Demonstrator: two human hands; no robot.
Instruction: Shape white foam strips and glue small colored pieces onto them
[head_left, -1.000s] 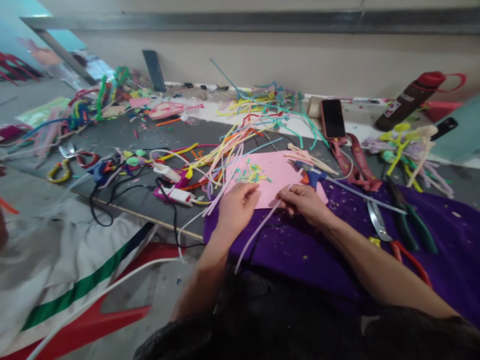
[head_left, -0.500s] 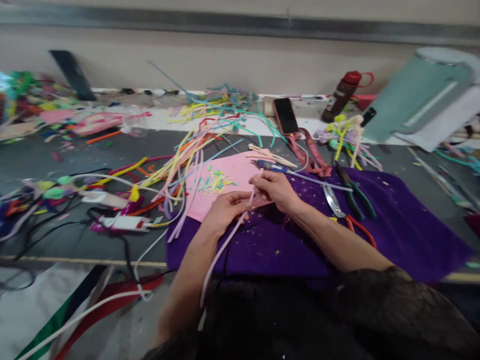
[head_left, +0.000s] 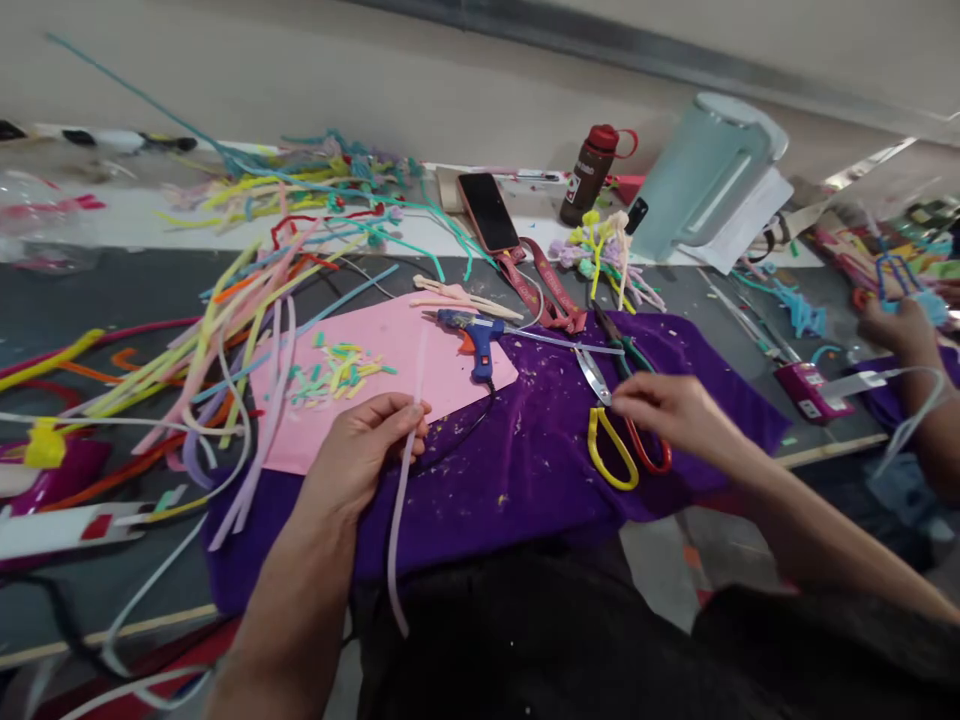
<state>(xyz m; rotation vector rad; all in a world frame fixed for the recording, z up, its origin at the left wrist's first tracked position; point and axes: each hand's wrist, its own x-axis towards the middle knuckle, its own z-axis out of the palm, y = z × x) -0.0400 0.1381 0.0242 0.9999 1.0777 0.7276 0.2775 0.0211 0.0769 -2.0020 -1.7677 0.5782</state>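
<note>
My left hand (head_left: pixel 379 430) is closed, pinching a pale lilac pipe cleaner (head_left: pixel 401 510) between thumb and fingers. Its tip stands up over a pink sheet, and its long end hangs toward my lap. To the right, my right hand (head_left: pixel 660 405) has its fingers curled together at the pivot of scissors (head_left: pixel 613 460) with one yellow and one red handle loop. The scissors lie on a purple cloth (head_left: pixel 525 480). Between my hands, a blue glue gun (head_left: pixel 480 335) rests on the pink sheet (head_left: pixel 360 320) beside small cut pieces (head_left: pixel 345 370).
Long pipe cleaners (head_left: pixel 210 350) spread across the left side. Dark-handled pliers (head_left: pixel 626 335) lie beyond the scissors. Farther back are a phone (head_left: pixel 487 212), a bottle (head_left: pixel 590 180) and a pale green jug (head_left: pixel 697 175). Another person's hand (head_left: pixel 904 325) is at the right edge.
My right hand has left the pipe cleaner and moved right to the scissors. My left hand still holds the pipe cleaner. The view has turned to the right, bringing another person's hand in.
</note>
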